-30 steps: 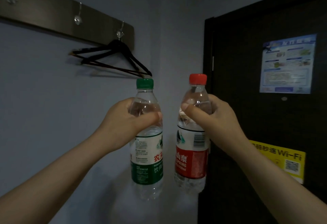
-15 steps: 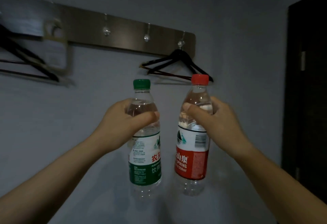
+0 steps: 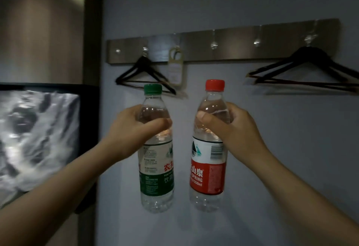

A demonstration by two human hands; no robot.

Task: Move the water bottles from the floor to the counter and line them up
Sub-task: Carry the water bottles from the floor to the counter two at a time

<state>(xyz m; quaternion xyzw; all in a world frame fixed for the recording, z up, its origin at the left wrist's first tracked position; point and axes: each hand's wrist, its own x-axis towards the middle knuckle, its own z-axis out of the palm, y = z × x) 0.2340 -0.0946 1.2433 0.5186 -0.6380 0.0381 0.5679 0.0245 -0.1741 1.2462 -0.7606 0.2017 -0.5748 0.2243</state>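
The left grip (image 3: 132, 129) is curled round the shoulder of a clear plastic water bottle with green cap and label (image 3: 155, 177); the right grip (image 3: 235, 131) clasps a clear plastic water bottle with red cap and label (image 3: 207, 174). Both bottles hang upright in the air, side by side and apart, before a grey wall (image 3: 301, 119) bearing a metal hook rail (image 3: 233, 49) with black coat hangers (image 3: 310, 52).

Clear glossy plastic bottles (image 3: 156, 148) (printed film labels); brushed-metal hook rail (image 3: 233, 45); matt black hangers (image 3: 303, 71).
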